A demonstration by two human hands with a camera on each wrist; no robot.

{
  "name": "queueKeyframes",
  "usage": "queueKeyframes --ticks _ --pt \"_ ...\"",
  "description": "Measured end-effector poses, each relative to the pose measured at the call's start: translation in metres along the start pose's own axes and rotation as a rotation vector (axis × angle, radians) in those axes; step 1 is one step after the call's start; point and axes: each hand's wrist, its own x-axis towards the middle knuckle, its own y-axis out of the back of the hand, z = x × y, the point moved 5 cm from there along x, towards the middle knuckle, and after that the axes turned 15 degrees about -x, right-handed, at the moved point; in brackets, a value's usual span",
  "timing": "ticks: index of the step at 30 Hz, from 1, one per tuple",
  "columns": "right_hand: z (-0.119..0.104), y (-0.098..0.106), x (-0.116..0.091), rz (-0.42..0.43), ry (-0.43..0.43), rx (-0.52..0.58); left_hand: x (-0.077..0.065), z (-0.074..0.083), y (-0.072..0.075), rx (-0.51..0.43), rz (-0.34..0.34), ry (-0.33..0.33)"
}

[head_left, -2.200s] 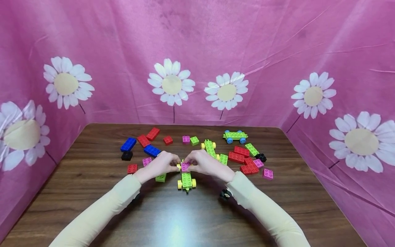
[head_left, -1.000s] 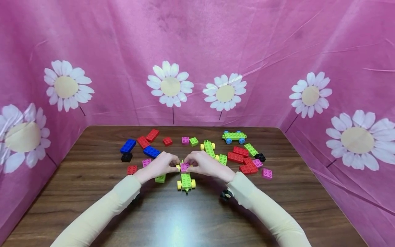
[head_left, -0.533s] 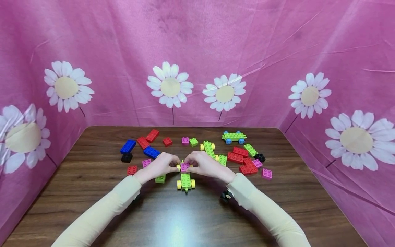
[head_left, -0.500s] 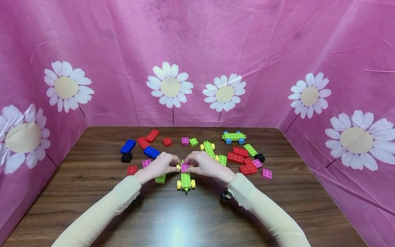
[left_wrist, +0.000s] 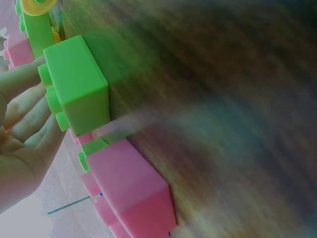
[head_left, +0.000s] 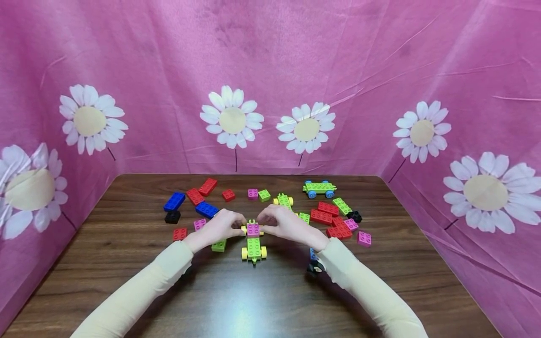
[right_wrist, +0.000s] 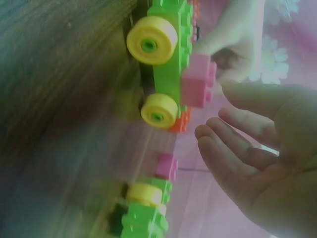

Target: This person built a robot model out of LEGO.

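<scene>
A green toy car base (head_left: 254, 249) with yellow wheels stands lengthwise on the table, a pink brick (head_left: 252, 229) seated on the studs of its far half. My left hand (head_left: 221, 227) holds the base at its far left side, thumb and forefinger around the yellow wheel. Just off the opposite side is my right hand (head_left: 283, 223); in the right wrist view its fingers are loosely bent and apart from the pink brick (right_wrist: 195, 84), with nothing between them. A loose green brick (left_wrist: 79, 84) lies close by my left hand in the left wrist view.
A second yellow-wheeled base (head_left: 284, 202) is partly behind my right hand, and a blue-wheeled base (head_left: 319, 188) stands at the back right. Blue bricks (head_left: 174, 201) and red ones lie left. More red bricks (head_left: 321, 216), with green, pink and black pieces, lie right.
My right hand has let go of the pink brick and moved slightly right, uncovering the brick. My left hand has stayed in place at the car base.
</scene>
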Motion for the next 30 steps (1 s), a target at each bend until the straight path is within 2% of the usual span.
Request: queueKeyframes --ticks 8,13,21,30 --pt "0.027 0.021 -0.016 0.116 -0.048 0.001 -0.001 -0.001 0.000 0.010 0.001 0.018" --pt "0.046 0.029 -0.032 0.152 -0.079 -0.044 0.000 -0.003 0.000 0.017 -0.003 0.018" --pt "0.071 0.024 -0.056 0.091 -0.144 -0.114 0.002 -0.006 -0.001 0.021 0.002 0.015" --pt "0.084 0.008 -0.065 0.015 -0.156 -0.124 0.002 -0.005 -0.002 0.030 0.006 -0.012"
